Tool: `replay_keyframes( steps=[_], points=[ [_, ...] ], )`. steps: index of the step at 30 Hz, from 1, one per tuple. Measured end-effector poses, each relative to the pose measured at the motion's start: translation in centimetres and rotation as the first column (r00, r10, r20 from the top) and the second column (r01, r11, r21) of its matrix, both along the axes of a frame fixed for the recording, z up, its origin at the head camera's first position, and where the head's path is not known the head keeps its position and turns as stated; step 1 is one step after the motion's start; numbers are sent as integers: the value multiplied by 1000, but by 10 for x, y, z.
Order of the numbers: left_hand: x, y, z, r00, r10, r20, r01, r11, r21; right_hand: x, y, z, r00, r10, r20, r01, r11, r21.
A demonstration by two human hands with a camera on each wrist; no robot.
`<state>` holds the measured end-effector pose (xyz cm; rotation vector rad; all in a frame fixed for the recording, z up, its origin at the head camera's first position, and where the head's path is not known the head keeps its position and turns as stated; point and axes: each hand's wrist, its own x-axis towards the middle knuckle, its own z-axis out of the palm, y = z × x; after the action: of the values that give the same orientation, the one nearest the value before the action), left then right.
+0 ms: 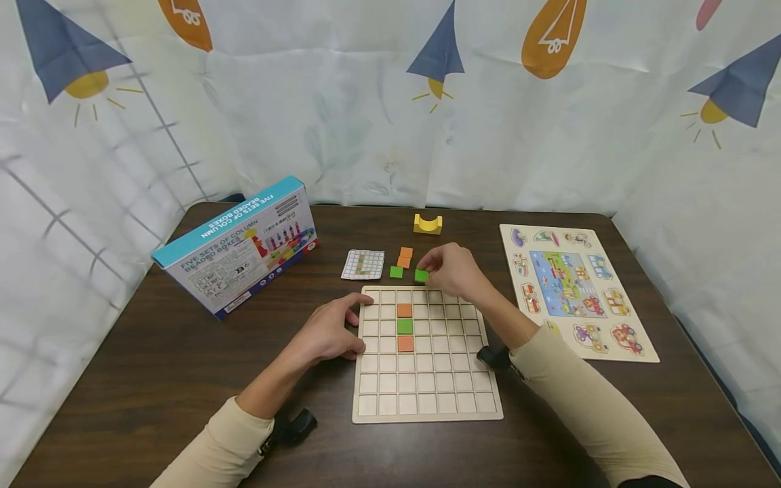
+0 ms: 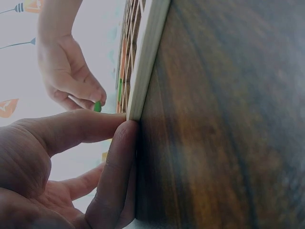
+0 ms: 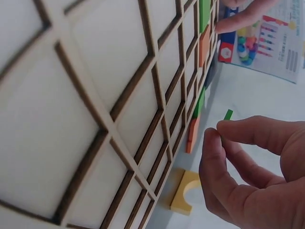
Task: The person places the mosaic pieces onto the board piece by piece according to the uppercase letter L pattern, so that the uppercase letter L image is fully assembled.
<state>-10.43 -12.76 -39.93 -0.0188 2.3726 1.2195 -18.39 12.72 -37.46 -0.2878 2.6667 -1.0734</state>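
A wooden grid board [image 1: 428, 403] lies on the table, with two orange tiles [image 1: 405, 344] and a green tile [image 1: 405, 327] in one column. My left hand [image 1: 326, 329] rests along the board's left side; in the left wrist view, fingertips [image 2: 125, 131] touch its edge. Beyond the far edge, my right hand [image 1: 454, 271] pinches a green square tile [image 1: 421, 276] between thumb and finger. In the right wrist view, this tile [image 3: 228, 115] shows edge-on above the fingertips. Another green tile [image 1: 396, 272] and two orange tiles [image 1: 405, 257] lie nearby.
A small card with a coloured grid pattern [image 1: 363, 265] lies left of the loose tiles. A yellow arched block [image 1: 428, 225] stands behind them. A printed box [image 1: 244, 247] stands at left, and a picture puzzle board [image 1: 512, 237] lies at right. A curtain [image 1: 366, 135] hangs behind the table.
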Motion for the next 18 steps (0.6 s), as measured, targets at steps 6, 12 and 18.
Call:
replay_keyframes(
  steps=[6,12,18],
  points=[
    [0,0,0,1000,-4,1,4,1000,-4,9,0,2,1000,12,-11,-12,1000,-7],
    [-1,0,-1,1000,-5,-1,5,1000,-11,19,-2,3,999,31,-10,-31,999,-14],
    [-1,0,0,1000,-8,3,8,1000,-15,32,-6,5,999,45,-4,-45,999,-5]
  ],
)
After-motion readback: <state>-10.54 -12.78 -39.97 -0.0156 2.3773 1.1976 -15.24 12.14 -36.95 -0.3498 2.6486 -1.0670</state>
